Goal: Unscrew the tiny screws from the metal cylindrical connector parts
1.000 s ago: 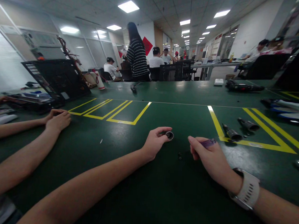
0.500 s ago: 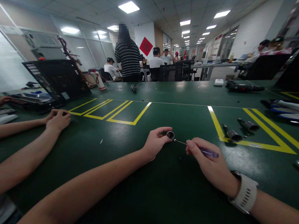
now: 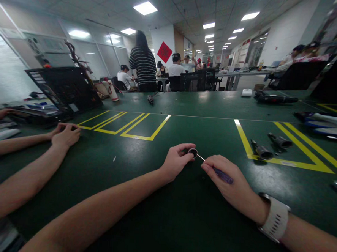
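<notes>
Left grip around small ring, details perhaps finger-hidden.

Shiny metal ring, glossy purple plastic screwdriver handle, matt green tabletop

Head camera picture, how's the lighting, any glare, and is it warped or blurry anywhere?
Head view: ceiling panels light it evenly and leave soft glare patches on the green table; wide-angle bending curves the table lines and stretches the forearms at the edges; the left hand, small ring, right hand and screwdriver are reasonably sharp; distant people are soft, one face pixelated.
</notes>
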Demonstrator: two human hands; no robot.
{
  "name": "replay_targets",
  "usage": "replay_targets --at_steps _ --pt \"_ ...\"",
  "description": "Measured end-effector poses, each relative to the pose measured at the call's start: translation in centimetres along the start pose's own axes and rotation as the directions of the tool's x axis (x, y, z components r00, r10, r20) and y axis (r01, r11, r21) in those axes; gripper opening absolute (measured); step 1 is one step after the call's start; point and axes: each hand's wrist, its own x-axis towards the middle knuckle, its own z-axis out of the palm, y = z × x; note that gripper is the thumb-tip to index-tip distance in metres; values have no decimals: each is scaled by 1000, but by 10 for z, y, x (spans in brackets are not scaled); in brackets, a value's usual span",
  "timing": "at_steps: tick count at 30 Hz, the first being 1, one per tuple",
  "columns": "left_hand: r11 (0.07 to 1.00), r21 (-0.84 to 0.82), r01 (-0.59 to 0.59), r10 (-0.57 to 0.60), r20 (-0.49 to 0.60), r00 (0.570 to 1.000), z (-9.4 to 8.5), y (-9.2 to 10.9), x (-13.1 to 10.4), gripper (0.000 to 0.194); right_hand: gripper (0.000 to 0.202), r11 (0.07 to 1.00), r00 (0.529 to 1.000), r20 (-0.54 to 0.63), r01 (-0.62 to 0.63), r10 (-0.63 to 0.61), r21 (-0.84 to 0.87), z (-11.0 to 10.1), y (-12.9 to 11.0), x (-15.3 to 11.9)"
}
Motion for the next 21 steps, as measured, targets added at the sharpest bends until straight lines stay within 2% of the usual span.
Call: replay_targets --at_steps 11,16,19,21 --pt "999 -17 -32 32 2 999 0 -1 -1 22 15 993 997 2 75 -75 -90 1 -1 -1" --pt "999 -4 -52 52 10 999 -1 -4 1 20 14 988 997 40 77 -73 -133 2 -1 -1" --pt "999 7 -52 52 8 999 -1 -4 1 20 14 991 996 42 78 -74 -110 2 -3 -3" --pt "999 13 -52 52 14 999 -1 -4 1 20 14 999 999 1 37 -37 -29 0 -6 -3"
